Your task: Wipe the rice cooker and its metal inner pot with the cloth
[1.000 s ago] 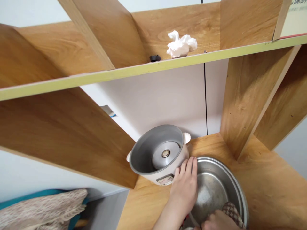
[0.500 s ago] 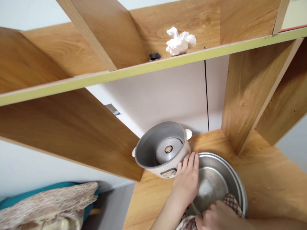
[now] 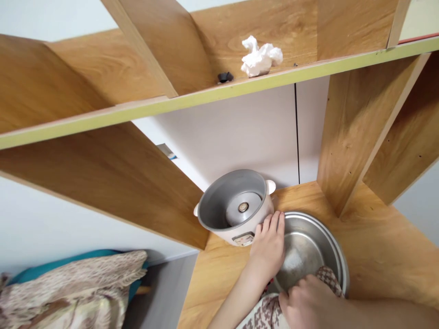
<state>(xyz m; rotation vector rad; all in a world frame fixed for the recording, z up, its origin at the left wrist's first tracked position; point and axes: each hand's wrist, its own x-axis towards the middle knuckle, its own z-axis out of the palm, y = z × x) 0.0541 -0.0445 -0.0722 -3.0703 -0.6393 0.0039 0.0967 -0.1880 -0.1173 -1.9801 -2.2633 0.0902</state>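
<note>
A round, shiny metal pot (image 3: 298, 249) with a stepped rim rests on the wooden surface. My left hand (image 3: 269, 246) grips its left rim, fingers over the edge and thumb out of sight. Bunched in my closed right hand (image 3: 308, 299) is a cloth (image 3: 264, 313) with a brown and white pattern; part of it lies inside the pot near the front. Just left of my fingers stands a rice cooker body (image 3: 219, 230), lidless, with a grey inside and a heating plate (image 3: 243, 208) showing at its bottom.
Overhead runs a shelf edge (image 3: 219, 93) in yellow-green, carrying crumpled white tissue (image 3: 260, 58) and a small black piece (image 3: 225, 77). Upright wooden panels (image 3: 164, 183) flank the space. Folded patterned fabric (image 3: 75, 288) lies at lower left. The white wall (image 3: 240, 132) stands behind.
The view has shifted slightly, so the cooker and shelf sit a little higher and further right. My right hand has moved slightly up with the cloth. My left hand keeps its hold on the pot.
</note>
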